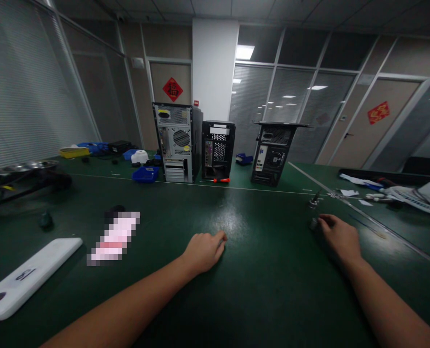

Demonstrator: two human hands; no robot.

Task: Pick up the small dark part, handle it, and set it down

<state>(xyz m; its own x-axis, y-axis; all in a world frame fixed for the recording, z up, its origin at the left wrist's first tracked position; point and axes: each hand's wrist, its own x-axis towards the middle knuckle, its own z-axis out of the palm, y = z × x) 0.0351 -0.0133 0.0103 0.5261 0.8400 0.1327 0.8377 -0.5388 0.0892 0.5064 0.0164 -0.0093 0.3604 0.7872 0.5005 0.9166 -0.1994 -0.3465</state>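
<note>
My left hand [205,251] is over the middle of the green table, its fingers curled and pressed together. Whatever is in that pinch, if anything, is too small to name. To the right, my right hand [340,239] rests low over the table with its fingertips closed at a small grey cylindrical piece [313,224]. Just beyond that piece stands a small metal part [313,201] with a thin pointed end sticking up. A screwdriver with a red handle [221,180] lies farther back, in front of the middle computer case [218,145].
A large computer case [179,145] and a smaller one [273,152] flank the middle case. Blue bins [145,174] stand at the back left. A white board [34,275] and a blurred-out pink item [115,237] lie left. A long metal strip [374,227] crosses the right side.
</note>
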